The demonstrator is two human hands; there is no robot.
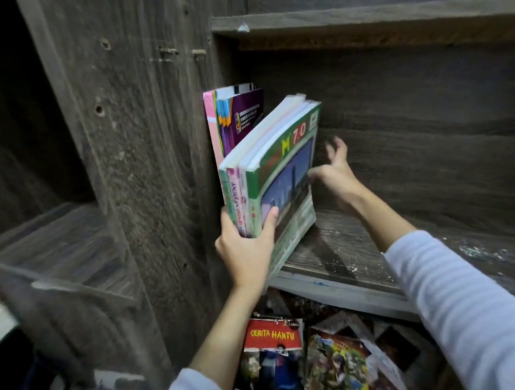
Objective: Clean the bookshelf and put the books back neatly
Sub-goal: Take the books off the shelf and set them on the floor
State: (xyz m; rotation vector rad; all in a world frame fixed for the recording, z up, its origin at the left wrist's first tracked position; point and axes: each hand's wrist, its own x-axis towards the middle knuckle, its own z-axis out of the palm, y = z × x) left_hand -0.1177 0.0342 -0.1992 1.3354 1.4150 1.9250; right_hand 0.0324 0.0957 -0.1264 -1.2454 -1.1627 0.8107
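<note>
Wooden shelf: pale specks show; upright books upper centre.
Left hand: clamped round green-covered bundle, tilted, frame centre.
Right hand: fingers spread beside it.
Remaining: comics bottom centre, likely unshelved.

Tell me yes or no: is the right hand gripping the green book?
No: the right hand is spread open beside the green book, which the left hand grips from below.

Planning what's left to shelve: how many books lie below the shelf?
2 clearly: the red Cerita Hantu book at left, the green comic to its right. Other edges show around them; more may be hidden.
</note>
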